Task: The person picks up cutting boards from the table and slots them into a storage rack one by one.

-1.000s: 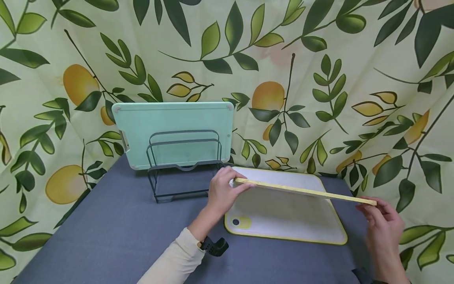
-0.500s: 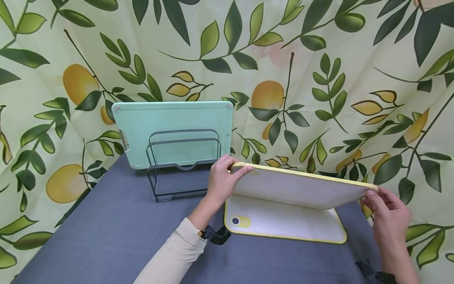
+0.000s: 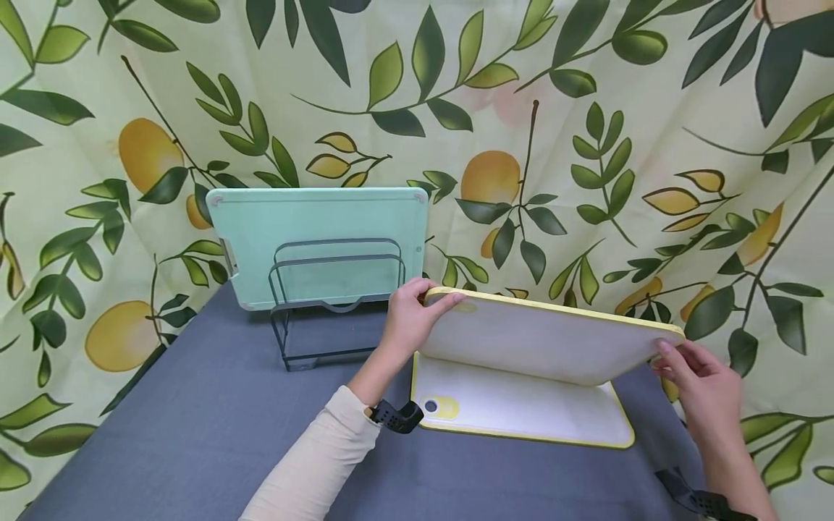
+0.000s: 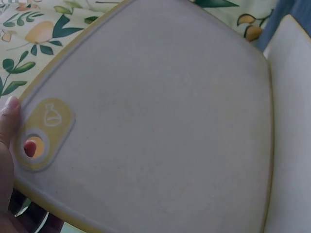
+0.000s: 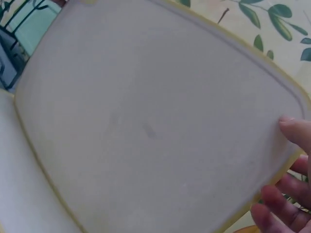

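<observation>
A white cutting board with a yellow rim (image 3: 541, 336) is tilted up, its long lower edge close over a second cutting board (image 3: 521, 409) that lies on the table. My left hand (image 3: 409, 322) pinches the upper left corner, thumb on the near face. At the upper right corner, my right hand (image 3: 705, 382) grips the edge between thumb and fingers. In the left wrist view, a yellow patch (image 4: 52, 116) with a hanging hole and a small drawing shows beside the left thumb (image 4: 9, 121). The right wrist view shows the board's plain face with faint marks.
To the left stands a dark wire rack (image 3: 332, 354). Behind its front loops, a mint-green cutting board (image 3: 326, 217) stands upright. A grey-blue cloth (image 3: 182, 434) covers the table, and a curtain printed with leaves and fruit (image 3: 495, 72) hangs behind.
The held board has swung from nearly edge-on to a steep tilt, its top edge rising and its near face turning into view. Both hands rose with it; the rack has not moved.
</observation>
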The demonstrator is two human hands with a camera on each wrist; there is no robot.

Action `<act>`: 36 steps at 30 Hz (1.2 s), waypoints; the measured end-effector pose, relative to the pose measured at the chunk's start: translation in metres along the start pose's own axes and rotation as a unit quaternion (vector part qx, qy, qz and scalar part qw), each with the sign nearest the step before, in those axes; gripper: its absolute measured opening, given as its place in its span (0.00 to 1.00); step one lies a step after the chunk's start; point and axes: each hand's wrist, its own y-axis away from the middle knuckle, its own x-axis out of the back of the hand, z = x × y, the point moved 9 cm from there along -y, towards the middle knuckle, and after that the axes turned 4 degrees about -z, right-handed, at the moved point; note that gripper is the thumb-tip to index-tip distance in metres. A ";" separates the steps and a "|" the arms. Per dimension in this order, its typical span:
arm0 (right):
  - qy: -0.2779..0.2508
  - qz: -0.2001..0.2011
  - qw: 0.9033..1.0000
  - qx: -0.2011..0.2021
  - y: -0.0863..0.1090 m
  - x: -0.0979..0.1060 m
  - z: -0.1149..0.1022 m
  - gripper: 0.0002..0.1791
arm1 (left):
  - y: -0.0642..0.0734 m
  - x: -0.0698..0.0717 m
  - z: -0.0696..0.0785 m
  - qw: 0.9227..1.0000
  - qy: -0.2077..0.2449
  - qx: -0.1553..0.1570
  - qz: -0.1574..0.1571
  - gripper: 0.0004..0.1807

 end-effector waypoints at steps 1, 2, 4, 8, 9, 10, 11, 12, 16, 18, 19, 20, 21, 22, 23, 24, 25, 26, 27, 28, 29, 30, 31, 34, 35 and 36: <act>0.021 -0.011 1.000 -0.005 0.000 0.000 0.002 0.08 | -0.001 -0.001 -0.001 1.000 0.000 0.003 -0.003 0.14; 0.036 -0.021 0.999 -0.009 -0.001 -0.001 0.005 0.07 | -0.002 -0.002 -0.002 1.000 0.001 0.006 -0.005 0.14; 0.057 -0.035 0.998 -0.016 0.000 -0.001 0.009 0.05 | -0.003 -0.003 -0.003 1.000 0.006 0.013 -0.009 0.14; 0.043 -0.043 0.998 -0.021 -0.001 -0.003 0.013 0.06 | -0.002 -0.002 -0.009 0.999 0.042 0.022 -0.013 0.17; 0.047 -0.043 0.998 -0.022 -0.002 -0.003 0.013 0.06 | -0.002 -0.001 -0.010 0.998 0.052 0.023 -0.012 0.19; 0.051 -0.040 0.998 -0.025 -0.002 -0.003 0.014 0.06 | -0.002 0.000 -0.012 0.998 0.062 0.022 -0.012 0.20; 0.054 -0.037 0.997 -0.028 -0.002 -0.003 0.014 0.07 | -0.002 0.000 -0.013 0.997 0.068 0.021 -0.012 0.22; 0.059 -0.033 0.997 -0.032 -0.001 -0.002 0.015 0.07 | -0.001 0.001 -0.015 0.997 0.071 0.018 -0.012 0.23; 0.071 -0.025 0.996 -0.038 -0.001 0.000 0.015 0.07 | 0.002 0.001 -0.020 0.997 0.078 0.020 -0.017 0.22; 0.075 -0.027 0.996 -0.033 -0.001 -0.001 0.014 0.07 | 0.005 0.001 -0.022 0.997 0.075 0.022 -0.018 0.21; 0.079 -0.029 0.996 -0.030 -0.002 -0.001 0.013 0.07 | 0.006 0.001 -0.024 0.997 0.072 0.022 -0.019 0.20; 0.075 -0.031 0.996 -0.029 -0.002 -0.002 0.013 0.07 | 0.007 0.001 -0.026 0.997 0.070 0.022 -0.020 0.20; 0.075 -0.033 0.996 -0.028 -0.002 -0.002 0.013 0.07 | 0.008 0.001 -0.027 0.997 0.066 0.020 -0.022 0.20; 0.078 -0.034 0.996 -0.029 -0.003 -0.002 0.013 0.07 | 0.009 0.000 -0.029 0.998 0.061 0.018 -0.025 0.20; 0.082 -0.035 0.996 -0.029 -0.003 -0.003 0.013 0.07 | 0.009 -0.001 -0.031 0.998 0.060 0.017 -0.028 0.20; 0.081 -0.036 0.996 -0.032 -0.003 -0.003 0.014 0.06 | 0.010 -0.002 -0.034 0.998 0.061 0.016 -0.030 0.20; 0.086 -0.036 0.995 -0.036 -0.004 -0.003 0.015 0.05 | 0.011 -0.002 -0.036 0.997 0.062 0.016 -0.032 0.20; 0.090 -0.036 0.995 -0.040 -0.004 -0.003 0.015 0.04 | 0.011 -0.003 -0.039 0.997 0.065 0.016 -0.032 0.20; 0.099 -0.036 0.993 -0.043 -0.004 -0.003 0.016 0.03 | 0.012 -0.003 -0.042 0.997 0.068 0.018 -0.031 0.19; 0.107 -0.034 0.992 -0.047 -0.004 -0.003 0.016 0.02 | 0.012 -0.003 -0.045 0.997 0.073 0.022 -0.031 0.18; 0.116 -0.032 0.991 -0.051 -0.005 -0.003 0.017 0.01 | 0.013 -0.003 -0.048 0.996 0.077 0.027 -0.030 0.16; 0.121 -0.030 0.991 -0.056 -0.005 -0.003 0.017 0.01 | 0.013 -0.002 -0.051 0.996 0.081 0.032 -0.029 0.15; 0.132 -0.026 0.989 -0.059 -0.005 -0.002 0.017 0.02 | 0.014 -0.002 -0.053 0.996 0.081 0.037 -0.029 0.13; 0.147 -0.014 0.987 -0.069 -0.007 0.000 0.018 0.04 | 0.014 -0.003 -0.059 0.995 0.081 0.047 -0.029 0.11; 0.148 -0.011 0.987 -0.070 -0.008 0.000 0.018 0.05 | 0.014 -0.003 -0.060 0.995 0.079 0.048 -0.028 0.10; 0.147 -0.009 0.987 -0.070 -0.009 0.001 0.018 0.05 | 0.013 -0.004 -0.061 0.995 0.075 0.051 -0.027 0.10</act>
